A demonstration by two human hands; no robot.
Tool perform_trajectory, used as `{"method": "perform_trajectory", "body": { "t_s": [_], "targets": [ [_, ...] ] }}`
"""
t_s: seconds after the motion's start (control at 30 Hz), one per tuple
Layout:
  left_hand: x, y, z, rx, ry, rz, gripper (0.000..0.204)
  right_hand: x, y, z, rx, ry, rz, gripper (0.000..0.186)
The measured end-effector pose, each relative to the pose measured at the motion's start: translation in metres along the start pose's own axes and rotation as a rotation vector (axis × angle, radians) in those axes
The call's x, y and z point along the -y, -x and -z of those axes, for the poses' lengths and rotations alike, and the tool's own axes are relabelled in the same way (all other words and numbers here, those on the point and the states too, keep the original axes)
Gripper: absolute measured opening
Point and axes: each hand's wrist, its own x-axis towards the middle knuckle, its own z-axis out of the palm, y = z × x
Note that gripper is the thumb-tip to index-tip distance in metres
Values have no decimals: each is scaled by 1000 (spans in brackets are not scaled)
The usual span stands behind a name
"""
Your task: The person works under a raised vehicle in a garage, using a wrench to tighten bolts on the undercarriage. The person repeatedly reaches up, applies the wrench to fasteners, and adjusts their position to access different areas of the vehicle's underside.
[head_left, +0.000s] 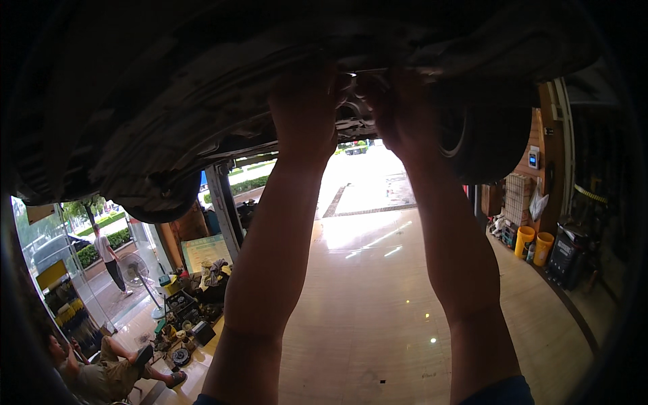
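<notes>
Both my arms reach straight up to the dark underside of a raised car (223, 101). My left hand (304, 111) is against the underbody, its fingers curled in deep shadow; what it grips is hidden. Just to the right, my right hand (408, 115) is raised at the same height with bent fingers closed around something too dark to make out. Between the hands, near the fingertips, a thin shiny metal edge (370, 71) catches the light; I cannot tell whether it is a tool or a car part.
A car wheel (489, 138) hangs right of my hands, another (158, 196) at left. A lift post (225, 202) stands left. Parts and tools (185, 317) litter the left floor near a seated person (108, 368) and a fan (135, 270). Yellow buckets (525, 241) stand right.
</notes>
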Motion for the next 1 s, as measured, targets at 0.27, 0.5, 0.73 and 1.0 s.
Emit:
{"method": "perform_trajectory", "body": {
  "t_s": [0.27,0.5,0.73,1.0],
  "targets": [
    [2,-7,-11,-3,130,99,24,-27,-10,-94,305,1716,408,23],
    [5,-2,-4,-60,777,473,25,-30,2,-110,291,1676,407,22],
    [6,2,7,-11,1062,584,26,-32,8,-118,298,1651,456,21],
    [6,74,44,40,1088,739,28,-19,41,-97,-212,769,18,24]
  ]
}}
